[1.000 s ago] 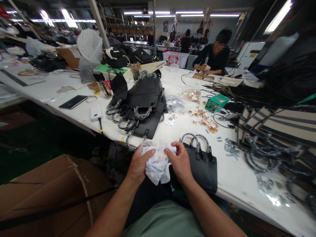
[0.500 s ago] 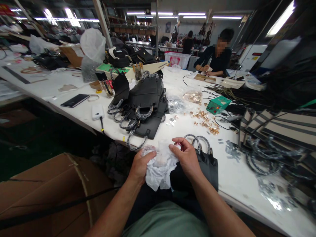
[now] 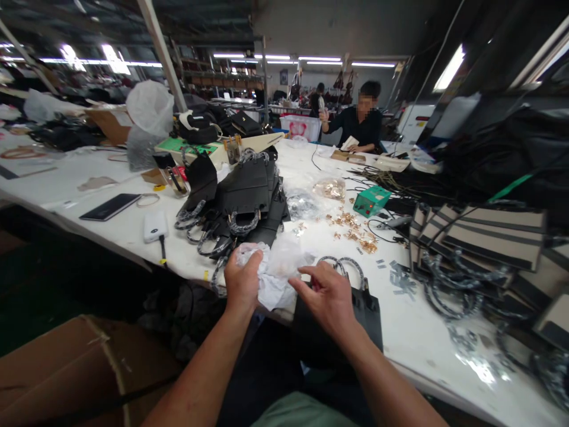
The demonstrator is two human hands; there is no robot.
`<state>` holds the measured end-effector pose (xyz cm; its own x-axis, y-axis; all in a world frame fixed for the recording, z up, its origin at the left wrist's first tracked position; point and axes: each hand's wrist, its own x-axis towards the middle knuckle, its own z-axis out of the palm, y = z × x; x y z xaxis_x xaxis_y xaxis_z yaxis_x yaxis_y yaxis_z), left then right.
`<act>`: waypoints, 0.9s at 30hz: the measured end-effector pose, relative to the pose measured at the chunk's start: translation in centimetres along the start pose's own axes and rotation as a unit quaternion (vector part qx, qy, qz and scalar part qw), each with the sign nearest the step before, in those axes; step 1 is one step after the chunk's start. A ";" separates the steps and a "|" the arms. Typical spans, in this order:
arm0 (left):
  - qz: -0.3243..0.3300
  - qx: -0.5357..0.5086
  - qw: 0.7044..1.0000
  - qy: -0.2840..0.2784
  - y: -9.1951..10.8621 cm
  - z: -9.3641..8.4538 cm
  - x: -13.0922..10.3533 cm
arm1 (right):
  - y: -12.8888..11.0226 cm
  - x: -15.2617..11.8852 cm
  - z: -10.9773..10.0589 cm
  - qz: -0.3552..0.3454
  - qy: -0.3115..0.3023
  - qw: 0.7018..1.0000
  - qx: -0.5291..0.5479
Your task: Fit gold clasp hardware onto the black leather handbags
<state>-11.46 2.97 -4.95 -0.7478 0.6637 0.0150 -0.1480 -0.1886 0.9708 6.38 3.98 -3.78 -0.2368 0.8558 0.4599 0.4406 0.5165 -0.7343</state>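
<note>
My left hand is closed around a bunch of crumpled white tissue paper, which seems to have thin clear plastic with it. To its right is my right hand, thumb and fingers apart and nothing visible between them; the thumb is near the paper's edge. Partly hidden under my right hand, a black handbag lies at the table's front edge, its two loop handles wrapped in clear film. Beyond my left hand is a pile of black handbags with film-wrapped handles.
The white table bears gold metal fittings, a green box, and beige-and-black bag pieces at right. A white power bank and tablet lie left. A cardboard box stands below. Across sits a co-worker.
My right hand has let go of the white paper and drawn slightly away, its fingers opening. My left hand still holds the paper. The view has shifted, and the co-worker has raised one hand.
</note>
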 end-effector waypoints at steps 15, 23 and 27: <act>0.100 0.120 0.986 0.049 -1.5 1.1 5.9 | 5.9 4.0 1.8 0.344 0.088 0.792 0.496; 0.101 0.130 0.985 0.047 -2.0 0.8 5.7 | 7.5 6.7 -1.1 0.296 0.108 0.858 0.406; 0.108 0.141 0.984 0.029 -2.0 0.5 4.7 | 5.2 5.0 -1.4 0.128 0.005 0.973 0.194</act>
<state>-14.40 6.85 -6.71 -0.7788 0.5862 0.2231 0.1980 -0.1077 0.9743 8.73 10.93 -4.61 -0.1535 0.9587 0.2397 0.1233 0.2592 -0.9579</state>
